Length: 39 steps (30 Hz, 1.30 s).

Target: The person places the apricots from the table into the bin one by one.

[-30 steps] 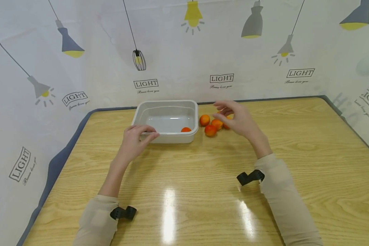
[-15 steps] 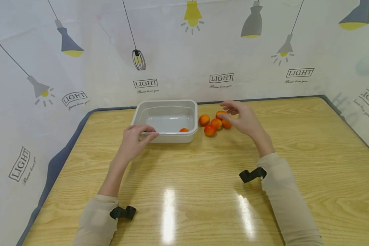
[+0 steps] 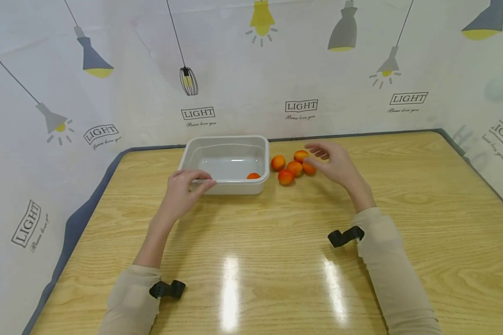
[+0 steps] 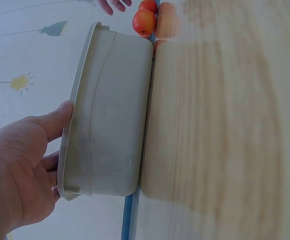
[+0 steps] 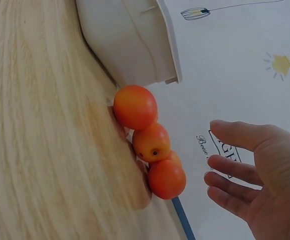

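Left hand [image 3: 184,186] grips the near rim of the tub [image 3: 225,164] on the surface [image 3: 276,242]; right hand [image 3: 335,164], fingers loose and holding nothing, hovers by the fruits [image 3: 294,167] right of the tub; one fruit [image 3: 253,176] inside it.

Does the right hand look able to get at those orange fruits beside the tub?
Probably yes: the right hand hovers open right beside the fruits, nothing lies between them, and the tub sits off to their left.
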Motion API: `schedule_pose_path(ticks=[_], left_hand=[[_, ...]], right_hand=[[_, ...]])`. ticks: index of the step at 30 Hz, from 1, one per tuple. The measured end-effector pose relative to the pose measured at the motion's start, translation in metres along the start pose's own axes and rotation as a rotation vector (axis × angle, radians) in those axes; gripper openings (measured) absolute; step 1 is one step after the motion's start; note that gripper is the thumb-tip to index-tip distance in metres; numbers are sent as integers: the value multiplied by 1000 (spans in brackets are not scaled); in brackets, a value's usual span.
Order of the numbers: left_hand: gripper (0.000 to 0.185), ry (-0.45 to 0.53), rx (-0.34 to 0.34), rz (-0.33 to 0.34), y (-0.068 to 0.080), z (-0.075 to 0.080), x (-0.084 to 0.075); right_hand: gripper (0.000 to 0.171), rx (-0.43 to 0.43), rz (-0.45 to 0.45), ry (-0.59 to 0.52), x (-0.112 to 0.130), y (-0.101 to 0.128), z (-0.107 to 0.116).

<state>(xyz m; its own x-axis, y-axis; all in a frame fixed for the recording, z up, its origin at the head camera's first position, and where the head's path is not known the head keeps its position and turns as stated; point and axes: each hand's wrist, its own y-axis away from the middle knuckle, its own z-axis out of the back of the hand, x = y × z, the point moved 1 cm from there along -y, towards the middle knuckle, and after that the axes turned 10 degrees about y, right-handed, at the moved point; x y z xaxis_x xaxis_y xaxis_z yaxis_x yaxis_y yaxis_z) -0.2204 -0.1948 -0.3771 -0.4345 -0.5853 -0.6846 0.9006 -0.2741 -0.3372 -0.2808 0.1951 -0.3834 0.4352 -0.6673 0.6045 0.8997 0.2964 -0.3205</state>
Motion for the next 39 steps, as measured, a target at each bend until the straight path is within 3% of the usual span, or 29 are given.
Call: schedule_pose_path(ticks=[22, 39], left_hand=[[23, -10, 17, 23, 0, 1, 0], [23, -2, 21, 29, 0, 0, 1]], right_hand=[[42, 155, -138, 43, -23, 5, -10], [39, 185, -164, 94, -26, 5, -13]])
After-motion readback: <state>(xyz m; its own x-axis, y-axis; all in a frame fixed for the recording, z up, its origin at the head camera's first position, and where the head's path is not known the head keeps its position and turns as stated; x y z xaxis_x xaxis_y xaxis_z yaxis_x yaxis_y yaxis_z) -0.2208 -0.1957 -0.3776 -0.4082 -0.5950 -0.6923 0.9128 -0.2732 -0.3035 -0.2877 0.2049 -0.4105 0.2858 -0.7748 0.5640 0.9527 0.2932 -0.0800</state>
